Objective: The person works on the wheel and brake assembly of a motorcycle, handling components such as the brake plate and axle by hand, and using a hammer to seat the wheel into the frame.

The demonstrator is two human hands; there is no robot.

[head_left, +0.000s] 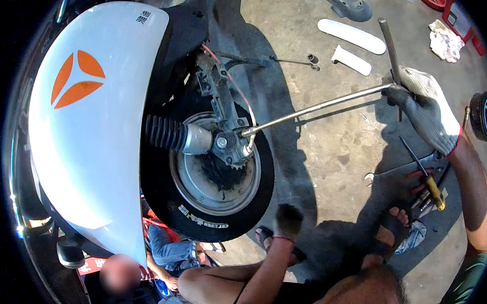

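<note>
My right hand (425,107), in a white knit glove with a dark palm, is closed around a T-handle wrench (320,105) where its crossbar meets the long shaft. The shaft's far end meets the hub area of a scooter's wheel (264,185), beside a metal swingarm bracket (221,97). My left hand (289,220), in a dark glove, is just off the tyre's lower right edge, apart from the wrench. Shadow hides its fingers. A black spring shock absorber (166,133) and a reddish cable (237,90) run to the hub.
A white body panel (88,146) with orange marks covers the left. On the floor lie white plastic strips (352,37), a ratchet tool (295,62), a combination wrench (404,169), a yellow-handled screwdriver (435,193) and a rag (446,41). Another person (167,251) is beyond the wheel.
</note>
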